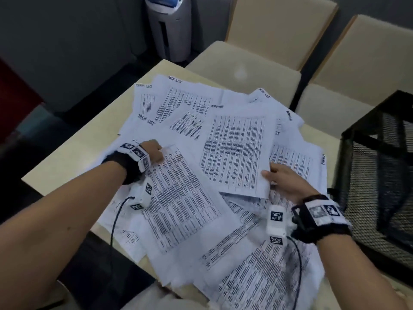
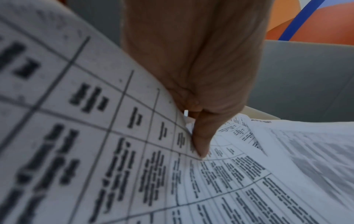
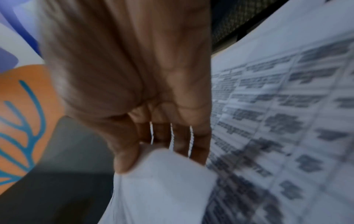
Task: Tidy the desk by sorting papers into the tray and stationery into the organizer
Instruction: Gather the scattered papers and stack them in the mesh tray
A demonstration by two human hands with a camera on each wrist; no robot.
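Observation:
Several printed sheets (image 1: 185,121) lie scattered over the pale desk (image 1: 73,151). My left hand (image 1: 155,154) pinches the top corner of one table-printed sheet (image 1: 181,198) at the desk's left; in the left wrist view the thumb (image 2: 201,141) presses on that sheet (image 2: 95,136). My right hand (image 1: 279,177) grips the lower right corner of another printed sheet (image 1: 234,153) near the middle, thumb on top and fingers beneath. In the right wrist view the thumb (image 3: 124,154) pinches that paper (image 3: 166,181). No stationery shows.
A black wire-mesh tray (image 1: 380,175) stands at the desk's right edge, close to my right wrist. Beige chairs (image 1: 257,63) stand beyond the far edge, and a grey appliance (image 1: 169,27) sits behind them. Papers overhang the near desk edge.

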